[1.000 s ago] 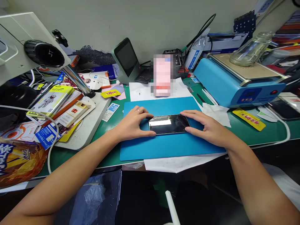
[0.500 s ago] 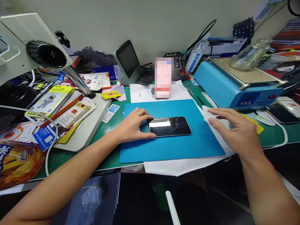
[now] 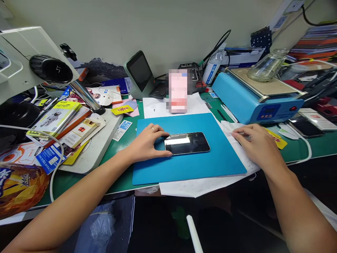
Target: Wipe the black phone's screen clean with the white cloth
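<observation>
A smartphone [image 3: 187, 143] lies flat, its black screen facing up and catching a bright reflection. My left hand [image 3: 150, 144] grips its left end, thumb on the near edge and fingers on the far edge. Under the phone is a blue mat [image 3: 210, 165]. To the right of the mat, my right hand [image 3: 256, 144] has thumb and fingertips pinched together at a thin, crumpled white tissue [image 3: 229, 125]. White paper [image 3: 181, 188] shows from beneath the mat's near and right edges.
Behind the mat stands a phone [image 3: 178, 89] with a blurred-out screen. A blue heating plate machine [image 3: 252, 102] carries a glass jar [image 3: 267, 66] at the right. Boxes [image 3: 56, 117] and a microscope stand [image 3: 86, 96] crowd the left side. A white cable [image 3: 59, 158] hangs there.
My right thumb and fingers have closed from a wider spread into a pinch at the white tissue. The left hand keeps its grip on the phone. The view has shifted slightly.
</observation>
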A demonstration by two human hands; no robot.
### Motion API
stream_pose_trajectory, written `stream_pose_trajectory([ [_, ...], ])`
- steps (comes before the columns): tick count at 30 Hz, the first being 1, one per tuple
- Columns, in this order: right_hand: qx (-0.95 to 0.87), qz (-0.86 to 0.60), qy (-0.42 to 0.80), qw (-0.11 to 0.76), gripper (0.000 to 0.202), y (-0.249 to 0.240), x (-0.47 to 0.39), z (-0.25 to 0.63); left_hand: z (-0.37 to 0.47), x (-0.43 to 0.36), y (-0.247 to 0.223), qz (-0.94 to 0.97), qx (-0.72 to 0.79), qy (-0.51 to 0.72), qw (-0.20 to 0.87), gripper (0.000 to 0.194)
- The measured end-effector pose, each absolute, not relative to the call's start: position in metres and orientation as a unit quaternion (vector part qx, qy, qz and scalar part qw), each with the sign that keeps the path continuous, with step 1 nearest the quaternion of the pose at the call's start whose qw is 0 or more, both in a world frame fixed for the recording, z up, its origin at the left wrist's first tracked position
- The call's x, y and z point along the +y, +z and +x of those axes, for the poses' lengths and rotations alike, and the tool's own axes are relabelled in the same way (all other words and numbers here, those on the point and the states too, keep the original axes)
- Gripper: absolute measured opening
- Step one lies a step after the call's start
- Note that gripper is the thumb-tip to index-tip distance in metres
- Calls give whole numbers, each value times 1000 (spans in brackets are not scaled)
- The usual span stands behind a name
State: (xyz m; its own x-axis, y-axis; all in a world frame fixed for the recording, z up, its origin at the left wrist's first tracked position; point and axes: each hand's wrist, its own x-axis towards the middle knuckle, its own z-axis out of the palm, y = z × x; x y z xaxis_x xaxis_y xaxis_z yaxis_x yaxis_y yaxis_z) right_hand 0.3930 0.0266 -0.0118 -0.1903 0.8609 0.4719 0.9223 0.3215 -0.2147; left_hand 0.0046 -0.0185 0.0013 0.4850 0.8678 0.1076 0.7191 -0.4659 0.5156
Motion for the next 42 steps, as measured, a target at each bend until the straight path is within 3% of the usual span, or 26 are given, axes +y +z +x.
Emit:
stream_pose_trajectory([
  [4, -771, -546, -97, 313, 12, 5, 8, 361, 4, -18, 3, 842, 470, 181, 194, 65],
  [8, -836, -430, 1, 340, 9, 15, -18, 302, 4, -18, 3, 844, 467, 183, 190, 63],
  [12, -887, -360, 75, 279, 12, 8, -33, 253, 4, -18, 2, 845, 463, 192, 185, 62],
  [16, -910, -333, 54, 239, 20, 0, -41, 231, 4, -18, 0, 849, 454, 201, 183, 67],
  [22, -920, -336, 11, 203, 26, 4, -41, 233, 2, -17, -2, 851, 449, 205, 179, 66],
  [36, -872, -434, -13, 226, 28, -3, -32, 303, 3, -16, 1, 842, 473, 174, 192, 66],
  [42, -846, -457, 8, 274, 24, -9, -34, 296, -3, -53, 28, 849, 410, 307, 128, 62],
])
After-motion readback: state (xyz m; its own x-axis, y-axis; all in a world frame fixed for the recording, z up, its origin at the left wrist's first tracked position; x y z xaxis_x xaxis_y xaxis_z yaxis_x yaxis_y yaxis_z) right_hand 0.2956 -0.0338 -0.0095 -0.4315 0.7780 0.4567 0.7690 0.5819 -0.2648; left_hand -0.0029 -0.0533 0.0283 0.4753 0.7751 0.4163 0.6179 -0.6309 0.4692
